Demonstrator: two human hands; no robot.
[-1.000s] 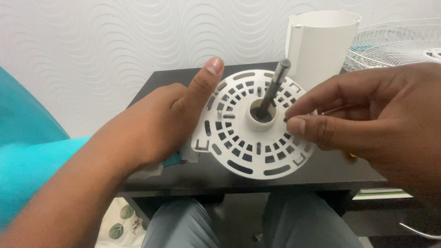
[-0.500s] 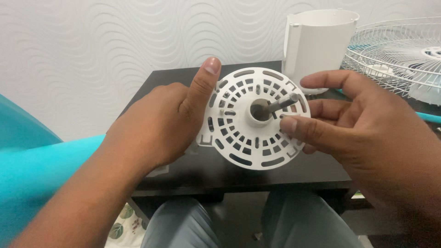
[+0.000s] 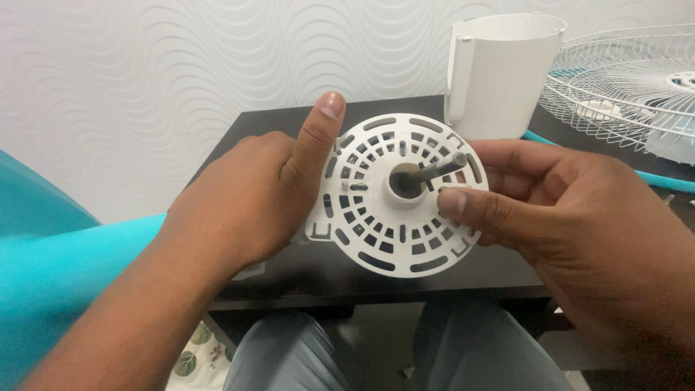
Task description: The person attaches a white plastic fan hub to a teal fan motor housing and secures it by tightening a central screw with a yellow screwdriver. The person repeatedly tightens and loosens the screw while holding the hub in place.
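Disc [image 3: 394, 194], white plastic, round and pierced with rings of slots, is held upright on edge above the near half of the black counter [image 3: 239, 141], its slotted face turned toward the camera. Findings run from left to right.

A turquoise sleeve or cushion [image 3: 51, 268] fills the lower left corner; the view is blurred there and I cannot tell which it is.

The left hand [image 3: 246, 199] grips the disc at its left rim. Its thumb is raised and pressed along the front of the rim, pointing up. The remaining fingers curl behind the disc and are hidden. This hand is closed on the disc.

At the middle of the disc sits a raised round collar with a dark opening. A grey metal shaft [image 3: 438, 169] comes out of this opening and slants up to the right, toward the camera.

The right hand [image 3: 572, 217] holds the disc at its right rim. Its thumb tip lies flat on the front face just below the shaft, and its fingers wrap round the edge behind. This hand is likewise closed on the disc. Thumb and shaft are very close; contact between them cannot be confirmed.

Behind the disc, at the far right of the counter, stands a white plastic housing [image 3: 499, 72], cylindrical and open at the top. Further right lies a white wire fan guard [image 3: 622, 80], well apart from both hands. A pale wall with a wavy relief pattern [image 3: 181, 65] runs behind everything.
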